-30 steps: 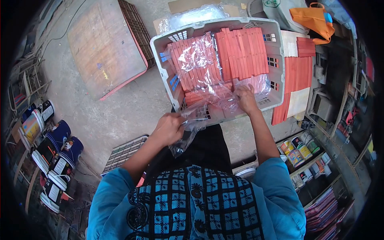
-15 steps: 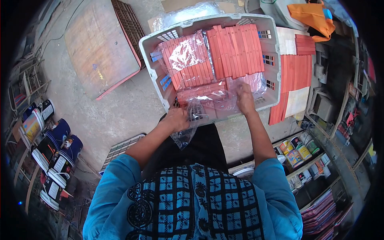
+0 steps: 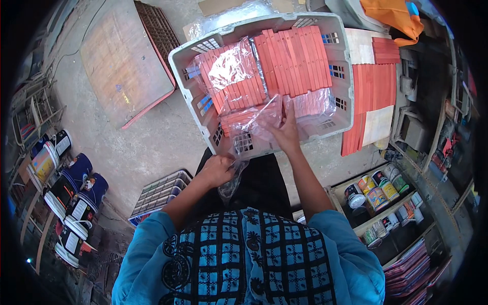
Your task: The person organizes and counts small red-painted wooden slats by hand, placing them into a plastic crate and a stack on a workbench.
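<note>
Clear film [image 3: 254,124] slants up-right from left fingers [image 3: 224,163] clenching it toward parted right fingers [image 3: 291,117].

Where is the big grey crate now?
In the head view, the crate is at top centre, between the board on its left and red strips on its right; the right hand is over its near side.

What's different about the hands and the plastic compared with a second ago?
The right hand has moved left over the crate, closer to the left hand. Its fingers look more spread now, against the plastic; whether they hold it, I can't tell. The left hand has let nothing go: it still grips the plastic near the crate's corner. The red strips remain in the crate.
</note>
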The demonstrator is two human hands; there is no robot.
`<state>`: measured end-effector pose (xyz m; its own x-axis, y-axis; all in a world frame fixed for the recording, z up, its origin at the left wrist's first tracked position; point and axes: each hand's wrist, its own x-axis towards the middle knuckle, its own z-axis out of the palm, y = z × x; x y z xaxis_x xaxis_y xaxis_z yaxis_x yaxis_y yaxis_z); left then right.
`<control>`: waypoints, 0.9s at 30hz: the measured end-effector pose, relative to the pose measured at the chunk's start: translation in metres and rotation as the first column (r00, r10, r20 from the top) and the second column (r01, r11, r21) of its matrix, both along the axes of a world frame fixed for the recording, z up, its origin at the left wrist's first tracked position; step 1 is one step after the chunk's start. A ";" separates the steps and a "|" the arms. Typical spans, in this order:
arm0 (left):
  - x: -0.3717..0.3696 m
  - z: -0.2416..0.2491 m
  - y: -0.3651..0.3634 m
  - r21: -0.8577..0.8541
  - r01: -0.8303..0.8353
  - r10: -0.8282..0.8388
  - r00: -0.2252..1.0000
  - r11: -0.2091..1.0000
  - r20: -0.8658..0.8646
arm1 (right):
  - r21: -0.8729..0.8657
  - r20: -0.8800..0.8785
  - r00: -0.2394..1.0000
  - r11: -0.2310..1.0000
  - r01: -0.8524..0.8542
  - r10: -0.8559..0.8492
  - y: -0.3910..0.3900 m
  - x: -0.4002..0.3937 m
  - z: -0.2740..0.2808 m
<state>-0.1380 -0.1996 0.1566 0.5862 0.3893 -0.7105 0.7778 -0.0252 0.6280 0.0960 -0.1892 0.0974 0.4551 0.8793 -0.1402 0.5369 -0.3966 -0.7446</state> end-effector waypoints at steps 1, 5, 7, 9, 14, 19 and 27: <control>-0.002 0.001 -0.004 0.015 -0.004 0.004 1.000 1.000 0.012 | -0.029 0.065 0.997 0.998 -0.049 0.050 0.001 -0.001 0.002; -0.004 0.008 -0.011 0.016 -0.017 0.016 0.995 1.000 0.099 | -0.400 -0.173 0.943 0.854 -0.332 0.286 0.008 -0.011 0.033; -0.006 0.010 -0.019 0.017 -0.034 0.032 0.992 0.999 0.122 | -0.276 -0.377 0.813 0.784 -0.555 0.443 0.028 -0.029 0.086; -0.007 0.012 -0.022 0.055 -0.037 0.031 0.993 0.998 0.110 | 0.003 -0.657 0.575 0.764 -0.645 0.488 0.041 -0.034 0.117; -0.007 0.024 -0.033 0.053 -0.047 0.042 0.994 0.997 0.097 | 0.162 -0.970 -0.242 0.845 -0.510 0.040 0.059 0.001 0.121; -0.004 0.033 -0.030 0.014 0.021 -0.023 0.980 1.000 0.199 | -0.257 -0.934 0.349 0.827 -0.500 -0.079 0.042 0.048 0.002; 0.015 0.038 -0.007 0.001 0.003 -0.003 0.997 1.000 0.074 | -0.457 -0.068 0.948 0.835 -0.307 0.311 -0.009 0.078 -0.104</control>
<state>-0.1229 -0.2062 0.1949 0.6387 0.3881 -0.6644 0.7288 -0.0281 0.6841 0.1741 -0.1983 -0.0065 0.1736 0.8124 -0.5567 0.6944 -0.5018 -0.5157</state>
